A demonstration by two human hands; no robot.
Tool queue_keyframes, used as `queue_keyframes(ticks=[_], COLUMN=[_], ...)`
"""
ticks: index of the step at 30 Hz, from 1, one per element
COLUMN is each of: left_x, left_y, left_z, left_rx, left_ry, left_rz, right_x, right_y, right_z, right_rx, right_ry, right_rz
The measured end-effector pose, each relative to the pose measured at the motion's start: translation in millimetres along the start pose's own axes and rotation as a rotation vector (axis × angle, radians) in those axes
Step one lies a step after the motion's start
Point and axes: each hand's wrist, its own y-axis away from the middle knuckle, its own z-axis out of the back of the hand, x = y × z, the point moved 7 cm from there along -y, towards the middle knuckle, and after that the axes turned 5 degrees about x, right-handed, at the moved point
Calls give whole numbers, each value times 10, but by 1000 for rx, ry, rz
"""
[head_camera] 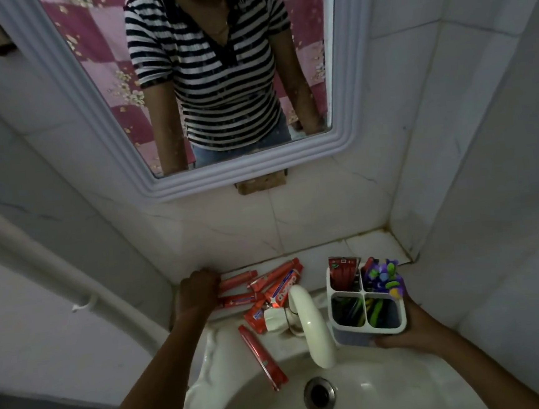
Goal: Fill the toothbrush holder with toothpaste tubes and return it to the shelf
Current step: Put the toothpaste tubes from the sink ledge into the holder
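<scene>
A white four-compartment toothbrush holder [368, 323] is held above the sink's right rim by my right hand [412, 330], which grips its lower right side. One back compartment holds a red toothpaste tube [344, 271]; the others hold colourful toothbrushes [385, 275]. Several red toothpaste tubes [270, 287] lie scattered on the tiled shelf behind the tap. Another red tube [261, 355] lies on the sink's left rim. My left hand [199, 290] rests curled at the shelf's left end, touching the cap end of a tube; whether it grips that tube I cannot tell.
A cream tap [311, 324] arches over the white sink [217, 365] between the tubes and the holder. A framed mirror [338, 146] hangs above the shelf. Tiled walls close in on both sides, and a white pipe [38, 254] runs along the left wall.
</scene>
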Motion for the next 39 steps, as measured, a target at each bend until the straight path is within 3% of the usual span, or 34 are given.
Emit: queue_keyframes(ticks=[8,11,15,23,28,32,34,37,39], left_x=[-503,-900,-1530,-2465,-2633,-2519,-2345,-2091,-2057], left_y=[394,781,982,873,789,756,712,598,538], left_z=[1107,1601,1740,1338,1011,1075,1042,867,740], left_rx=[-376,-405,-235,-75,-45,-168,-164,30,209], left_ry=[628,753,690,139,-138,5,116,180,148], left_rz=[-270,-427,-579,-780,-777,-723,-558,-268,-220], right_x=[77,68,53,102,187,319,340,352,395], right_y=[20,-3,-13,0,12,-7,-22,-64,-114], right_z=[-19,-40,-42,-52,-56,39,111,202,220], right_rx=[13,29,28,37,92,191,201,117,36], right_ry=[30,34,57,62,68,17,-48,-206,-244], right_rz=[23,28,47,72,55,45,43,20,14])
